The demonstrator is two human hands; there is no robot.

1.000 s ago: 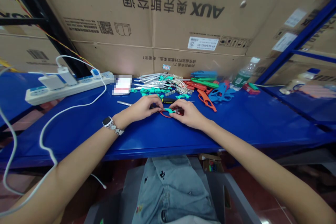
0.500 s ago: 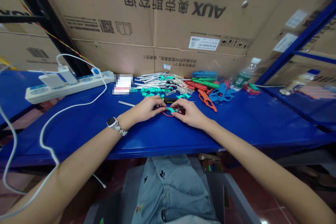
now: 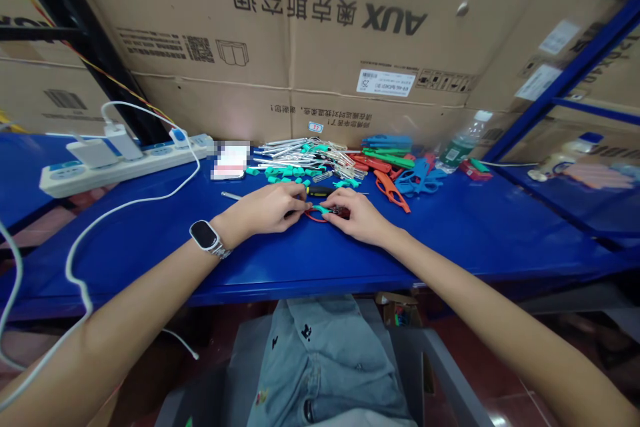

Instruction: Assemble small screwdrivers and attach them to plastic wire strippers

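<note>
Both hands meet low over the blue table (image 3: 280,257). Between them is a small piece with a red loop and a teal part (image 3: 321,210); its exact kind is too small to tell. My right hand (image 3: 361,215) pinches its right side, where something dark red and metallic shows under the fingers. At the loop's left edge, the fingertips of my left hand (image 3: 273,208) are pressed together, partly hiding what they grip. Just beyond the fingers lies a screwdriver with a black and yellow handle (image 3: 321,191). A thin metal rod (image 3: 231,195) lies left of it, partly behind my left hand.
Behind lie a pile of metal rods (image 3: 280,159), teal caps (image 3: 283,180), orange-red plastic parts (image 3: 391,191) and blue ones (image 3: 419,181). A bottle (image 3: 457,147) stands at right. At left are a phone (image 3: 231,163) and a power strip (image 3: 57,180) with a white cable.
My left hand has turned slightly and shifted a little left, its fingertips now at the loop's left edge. My right hand keeps its pinch. The view has shifted slightly.
</note>
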